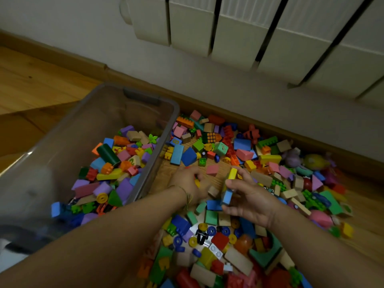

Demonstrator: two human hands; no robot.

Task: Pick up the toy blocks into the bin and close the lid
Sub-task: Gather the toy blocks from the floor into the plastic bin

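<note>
1. Wooden floor (31, 84) running along a white wall, with a radiator (270, 38) mounted above the skirting.
2. Left of the left hand (186, 181): clear plastic bin (166, 129), open at the top, its bottom covered with coloured blocks (116, 163).
3. Around and beyond both hands: loose blocks (228, 146) in a thick scatter over the floor, reaching the skirting and lying right up against the bin's wall.
4. Left hand palm-down, low over the floor and just beside the bin, fingers curled over a small yellow piece (197, 182); cannot tell whether it is truly gripped. Thin bracelet (188, 197) on that wrist.
5. Right hand (249, 196) just to the right of the left one, over the pile, pinching a yellow block (232, 173) between thumb and fingers. Blue block (227, 197) directly below the thumb, against the palm side, seemingly held as well.
6. Pink block (212, 169) on bare floor between the two hands, just ahead of the fingertips.
</note>
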